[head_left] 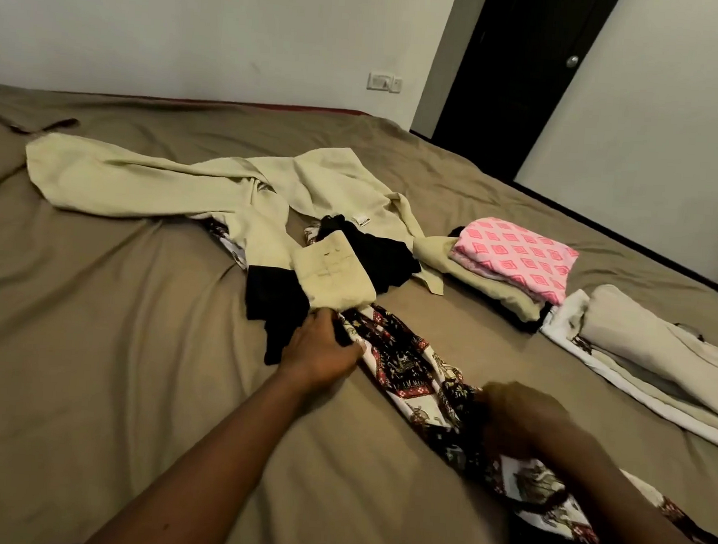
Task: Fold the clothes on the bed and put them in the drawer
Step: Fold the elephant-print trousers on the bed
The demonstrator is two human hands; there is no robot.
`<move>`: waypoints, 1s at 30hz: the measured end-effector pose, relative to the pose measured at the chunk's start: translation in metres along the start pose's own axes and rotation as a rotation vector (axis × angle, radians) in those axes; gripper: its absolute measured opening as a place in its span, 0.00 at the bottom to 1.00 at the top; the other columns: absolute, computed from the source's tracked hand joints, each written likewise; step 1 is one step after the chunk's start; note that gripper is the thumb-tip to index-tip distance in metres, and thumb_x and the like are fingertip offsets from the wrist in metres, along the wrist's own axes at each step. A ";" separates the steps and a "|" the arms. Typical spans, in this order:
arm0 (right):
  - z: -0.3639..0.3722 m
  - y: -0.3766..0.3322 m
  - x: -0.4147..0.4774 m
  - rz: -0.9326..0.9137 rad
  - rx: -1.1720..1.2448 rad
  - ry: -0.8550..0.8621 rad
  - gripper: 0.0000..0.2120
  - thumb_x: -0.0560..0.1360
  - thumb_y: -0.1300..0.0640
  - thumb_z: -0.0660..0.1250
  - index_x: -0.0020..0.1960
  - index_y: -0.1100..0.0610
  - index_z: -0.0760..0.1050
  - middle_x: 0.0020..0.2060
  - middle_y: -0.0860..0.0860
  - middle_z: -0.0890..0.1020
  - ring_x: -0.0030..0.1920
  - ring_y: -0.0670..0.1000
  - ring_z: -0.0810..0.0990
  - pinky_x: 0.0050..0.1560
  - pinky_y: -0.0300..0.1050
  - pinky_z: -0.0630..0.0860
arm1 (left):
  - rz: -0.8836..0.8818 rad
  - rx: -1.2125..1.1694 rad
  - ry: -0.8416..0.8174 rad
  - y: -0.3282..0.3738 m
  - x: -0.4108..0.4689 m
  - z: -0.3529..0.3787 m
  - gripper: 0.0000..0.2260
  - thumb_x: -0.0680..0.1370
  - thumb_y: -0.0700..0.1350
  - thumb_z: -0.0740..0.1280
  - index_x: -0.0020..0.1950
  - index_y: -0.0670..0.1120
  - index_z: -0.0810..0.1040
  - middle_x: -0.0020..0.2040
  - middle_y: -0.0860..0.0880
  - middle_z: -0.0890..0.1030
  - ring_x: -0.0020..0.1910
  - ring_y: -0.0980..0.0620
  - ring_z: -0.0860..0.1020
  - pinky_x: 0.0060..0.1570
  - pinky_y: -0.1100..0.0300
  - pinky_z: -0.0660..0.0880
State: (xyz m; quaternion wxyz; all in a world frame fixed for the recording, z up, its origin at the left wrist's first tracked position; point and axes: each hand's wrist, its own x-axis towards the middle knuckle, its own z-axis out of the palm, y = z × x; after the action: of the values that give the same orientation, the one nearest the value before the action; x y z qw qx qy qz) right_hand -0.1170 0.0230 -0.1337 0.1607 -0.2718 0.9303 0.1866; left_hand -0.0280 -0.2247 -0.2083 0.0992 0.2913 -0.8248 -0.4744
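as it fills the view under a brown sheet, bed [107, 381] carries every item. beige garment [142, 180]: unfolded, spread across the middle. printed cloth [405, 372]: long, bunched, running from the beige garment to the near right. pale folded bundle [649, 347]: far right. pink-topped folded stack [515, 257]: just beside it. black garment [274, 304]: crumpled, partly under the beige one. left hand [322, 350]: fingers clamped on the printed cloth's far end. right hand [521, 415]: blurred, fingers curled round the same cloth.

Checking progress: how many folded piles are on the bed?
2: a pink-topped pile, right of the loose clothes, and a beige bundle at the far right. Others may lie out of view.
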 end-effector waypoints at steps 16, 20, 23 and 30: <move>-0.092 -0.067 0.081 -0.075 1.547 0.343 0.14 0.76 0.71 0.61 0.44 0.63 0.86 0.41 0.61 0.86 0.43 0.62 0.86 0.51 0.58 0.84 | 0.012 -0.485 0.343 -0.005 0.043 -0.018 0.44 0.70 0.54 0.75 0.77 0.72 0.52 0.78 0.55 0.69 0.73 0.48 0.73 0.70 0.42 0.73; -0.166 -0.037 0.014 -0.359 2.049 0.008 0.22 0.82 0.62 0.56 0.35 0.64 0.82 0.32 0.58 0.82 0.30 0.54 0.83 0.31 0.42 0.81 | 0.413 0.073 0.449 0.044 0.009 -0.011 0.43 0.76 0.49 0.73 0.82 0.66 0.49 0.84 0.53 0.48 0.81 0.46 0.57 0.73 0.48 0.65; -0.207 -0.009 -0.036 -0.462 2.081 0.057 0.18 0.82 0.57 0.57 0.39 0.62 0.78 0.34 0.56 0.80 0.34 0.53 0.81 0.35 0.42 0.82 | 0.497 0.374 0.489 0.107 0.013 -0.044 0.30 0.71 0.45 0.74 0.73 0.55 0.74 0.76 0.46 0.67 0.71 0.40 0.69 0.65 0.42 0.74; -0.264 0.095 -0.150 -0.542 2.043 0.610 0.11 0.61 0.63 0.75 0.42 0.64 0.81 0.35 0.58 0.84 0.32 0.54 0.84 0.32 0.43 0.81 | 0.460 -0.087 0.052 0.255 -0.026 -0.193 0.16 0.76 0.54 0.75 0.50 0.41 0.87 0.39 0.47 0.80 0.41 0.50 0.76 0.43 0.56 0.68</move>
State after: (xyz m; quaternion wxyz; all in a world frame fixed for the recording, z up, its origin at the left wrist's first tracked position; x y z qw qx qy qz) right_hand -0.1030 0.0498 0.1830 0.1091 -0.2407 0.5563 -0.7878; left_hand -0.0202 -0.2530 0.1112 0.2384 0.1030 -0.8454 -0.4668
